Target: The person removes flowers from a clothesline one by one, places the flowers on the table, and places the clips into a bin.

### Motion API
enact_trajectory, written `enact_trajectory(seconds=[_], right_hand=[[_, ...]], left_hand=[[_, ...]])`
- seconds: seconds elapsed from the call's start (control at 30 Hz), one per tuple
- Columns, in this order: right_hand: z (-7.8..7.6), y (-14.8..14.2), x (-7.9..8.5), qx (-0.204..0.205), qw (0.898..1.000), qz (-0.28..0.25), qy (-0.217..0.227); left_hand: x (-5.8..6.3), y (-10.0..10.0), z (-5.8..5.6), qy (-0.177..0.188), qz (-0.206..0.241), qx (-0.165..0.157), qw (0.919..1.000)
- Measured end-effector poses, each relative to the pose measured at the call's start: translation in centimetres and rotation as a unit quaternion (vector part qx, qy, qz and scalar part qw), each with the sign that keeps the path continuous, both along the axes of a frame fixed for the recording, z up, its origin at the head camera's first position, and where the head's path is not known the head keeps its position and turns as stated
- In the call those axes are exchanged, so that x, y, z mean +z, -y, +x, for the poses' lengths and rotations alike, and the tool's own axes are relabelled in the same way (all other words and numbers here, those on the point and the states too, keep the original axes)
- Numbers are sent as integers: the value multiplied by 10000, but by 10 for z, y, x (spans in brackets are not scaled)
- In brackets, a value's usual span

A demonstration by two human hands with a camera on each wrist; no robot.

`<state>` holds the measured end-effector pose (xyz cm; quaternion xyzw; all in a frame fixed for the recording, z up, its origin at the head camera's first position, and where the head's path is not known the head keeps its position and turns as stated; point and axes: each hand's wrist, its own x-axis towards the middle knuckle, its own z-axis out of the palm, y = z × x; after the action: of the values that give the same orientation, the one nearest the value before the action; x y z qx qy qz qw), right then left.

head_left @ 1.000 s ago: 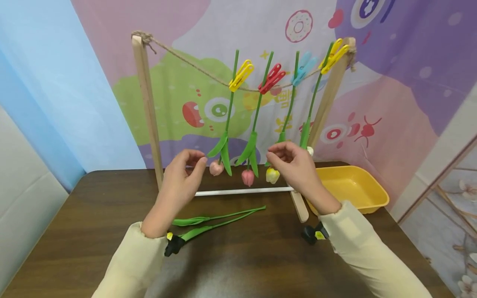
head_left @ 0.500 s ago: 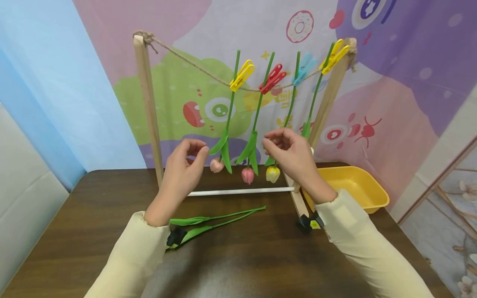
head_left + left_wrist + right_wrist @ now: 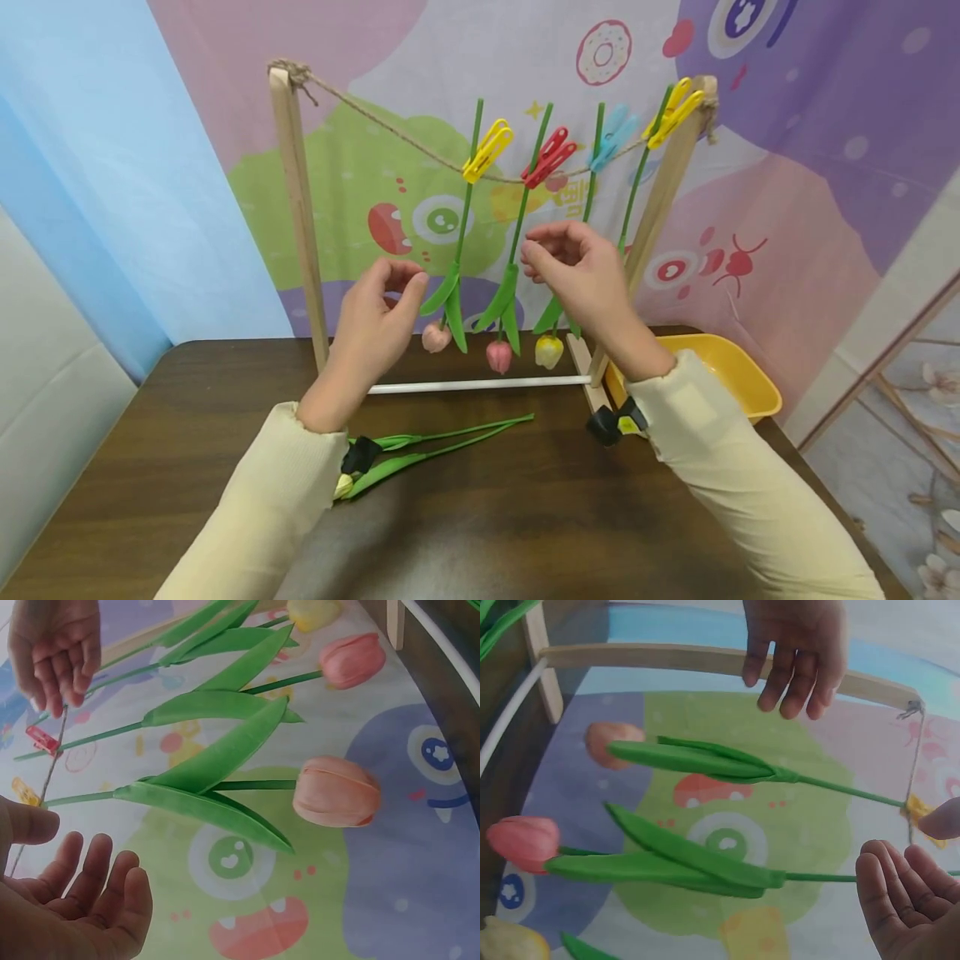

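My left hand [image 3: 375, 321] hovers left of a peach tulip [image 3: 436, 337], its fingers loosely bent and holding nothing. In front of the hanging flowers my right hand [image 3: 588, 287] is raised, also holding nothing, and it covers part of the stems at the right. Artificial tulips hang heads down from a twine line [image 3: 375, 122]. A yellow clothespin [image 3: 487, 152] clips the peach one, a red clothespin [image 3: 549, 158] the pink tulip [image 3: 498, 357], and a blue clothespin [image 3: 613, 140] the pale yellow tulip [image 3: 549, 352]. Another yellow clothespin [image 3: 672, 115] clips the rightmost stem, whose bloom is hidden.
The twine runs between a left wooden post [image 3: 297, 217] and a right wooden post [image 3: 667, 192]. A white rod [image 3: 480, 385] joins them low down. Loose tulips [image 3: 397, 473] lie on the brown table [image 3: 480, 517]. A yellow basin [image 3: 738, 379] stands at the right.
Both hands have risen, the right one more and slightly leftward, along the hanging stems. The clipped tulips and those on the table have stayed in place.
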<state>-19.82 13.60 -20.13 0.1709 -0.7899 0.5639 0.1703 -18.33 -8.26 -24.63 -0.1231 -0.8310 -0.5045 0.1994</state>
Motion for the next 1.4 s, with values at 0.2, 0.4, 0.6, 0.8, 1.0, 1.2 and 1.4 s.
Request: enact_trajectory(seconds=[0.2, 0.4, 0.6, 0.8, 1.0, 1.2, 1.4], right_hand=[[-1, 9, 17, -70, 9998, -87, -149], [-5, 14, 31, -86, 9993, -129, -327], [-8, 20, 50, -205, 9987, -120, -442], [-9, 26, 71, -465, 9967, 338, -576], [-11, 29, 83, -724, 9921, 876, -530], [-12, 30, 89, -679, 9905, 1166, -260], [-13, 31, 92, -682, 9866, 1482, -99]], left_hand=[[6, -3, -3, -166, 40, -96, 9998], [11, -9, -7, -267, 100, -139, 9995], [18, -14, -11, -354, 124, -124, 9992], [24, -19, -18, -403, 192, -111, 9989], [31, -24, -25, -432, 365, -203, 9982], [37, -30, -33, -206, 594, -285, 9976], [40, -35, -39, 12, 670, -481, 9966]])
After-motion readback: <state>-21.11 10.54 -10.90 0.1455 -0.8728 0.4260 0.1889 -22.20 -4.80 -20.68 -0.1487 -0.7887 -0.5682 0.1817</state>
